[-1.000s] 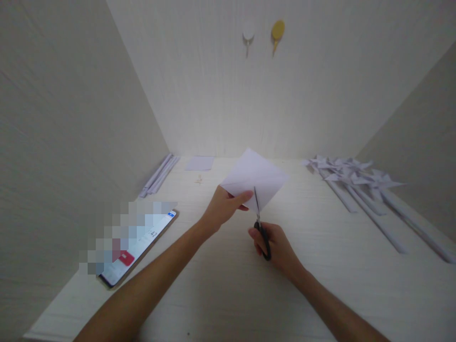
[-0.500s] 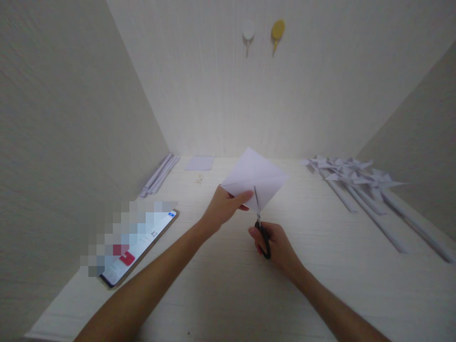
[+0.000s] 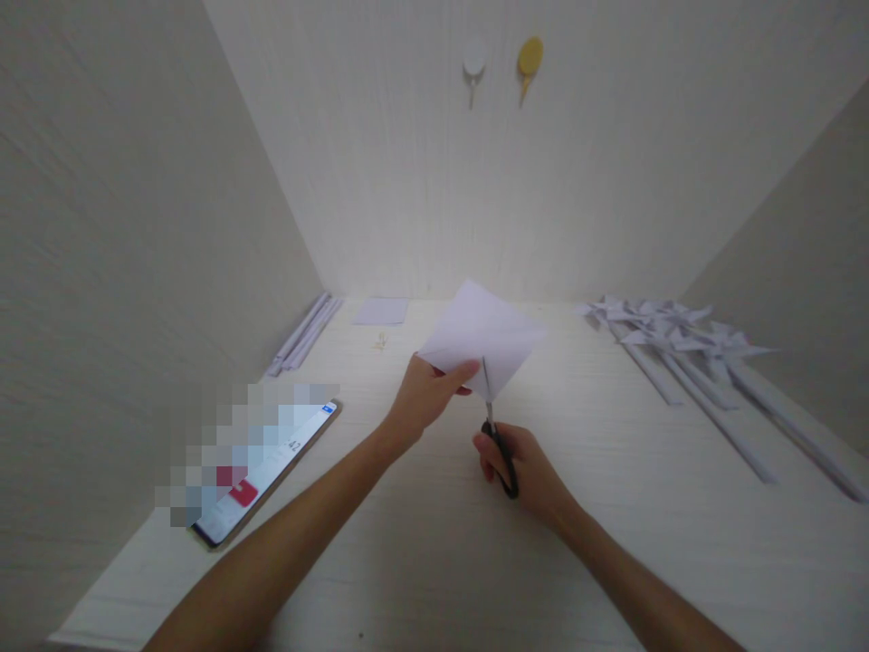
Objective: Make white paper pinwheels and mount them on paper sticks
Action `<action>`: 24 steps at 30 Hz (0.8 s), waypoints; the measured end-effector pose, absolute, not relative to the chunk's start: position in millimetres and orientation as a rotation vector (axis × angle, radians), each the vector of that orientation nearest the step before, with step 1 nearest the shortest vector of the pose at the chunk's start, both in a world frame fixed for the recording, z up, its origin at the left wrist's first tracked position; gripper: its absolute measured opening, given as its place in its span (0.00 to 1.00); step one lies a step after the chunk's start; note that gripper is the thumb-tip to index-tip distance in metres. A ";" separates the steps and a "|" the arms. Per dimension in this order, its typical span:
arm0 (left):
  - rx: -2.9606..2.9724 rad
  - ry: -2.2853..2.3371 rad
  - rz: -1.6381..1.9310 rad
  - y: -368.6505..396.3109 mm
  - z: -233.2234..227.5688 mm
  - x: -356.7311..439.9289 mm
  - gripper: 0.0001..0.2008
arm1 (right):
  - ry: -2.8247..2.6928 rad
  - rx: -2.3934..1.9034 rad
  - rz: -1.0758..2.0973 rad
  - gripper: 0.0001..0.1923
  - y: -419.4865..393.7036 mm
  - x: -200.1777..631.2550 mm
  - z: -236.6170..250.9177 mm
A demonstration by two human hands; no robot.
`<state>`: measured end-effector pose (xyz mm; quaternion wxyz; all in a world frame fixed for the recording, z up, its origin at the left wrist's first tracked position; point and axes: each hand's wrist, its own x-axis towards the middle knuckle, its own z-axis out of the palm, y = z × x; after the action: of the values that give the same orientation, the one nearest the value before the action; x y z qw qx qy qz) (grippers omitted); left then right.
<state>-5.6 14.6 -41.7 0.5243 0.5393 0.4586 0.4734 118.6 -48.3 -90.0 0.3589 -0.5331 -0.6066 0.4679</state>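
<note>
My left hand pinches a square sheet of white paper near its lower left edge, thumb on top. The sheet is held up above the table with one corner toward me. In my right hand is a pair of scissors with black handles. Their blades sit at the paper's near corner, one blade lying over the sheet and pointing to its middle. The other blade is hidden under the paper. My left thumb is close beside the visible blade.
Several paper pinwheels on rolled paper sticks lie at the right. At the left are rolled paper sticks, a phone and a flat paper piece. Small pale bits lie near it. Two hooks, white and yellow, are on the back wall.
The paper and my left hand have shifted slightly left. The scissors have tilted a little, with their blades still at the near corner.
</note>
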 end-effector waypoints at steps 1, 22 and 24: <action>1.283 1.107 1.181 16.1 -41.7 -7.0 0.14 | -1.588 -1.375 1.215 0.21 -48.7 118.3 -88.1; 1.350 0.970 1.085 28.9 -35.9 -21.6 0.11 | -1.165 -1.336 1.004 0.15 -47.2 124.6 -84.0; 1.382 0.976 0.957 27.9 -37.0 -20.4 0.11 | -1.076 -1.326 1.019 0.14 -45.6 125.6 -85.5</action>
<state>-20.4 27.9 -37.0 0.5636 0.5873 0.4148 0.4067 125.6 -45.6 -85.5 0.5450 -0.5591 -0.4537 0.4295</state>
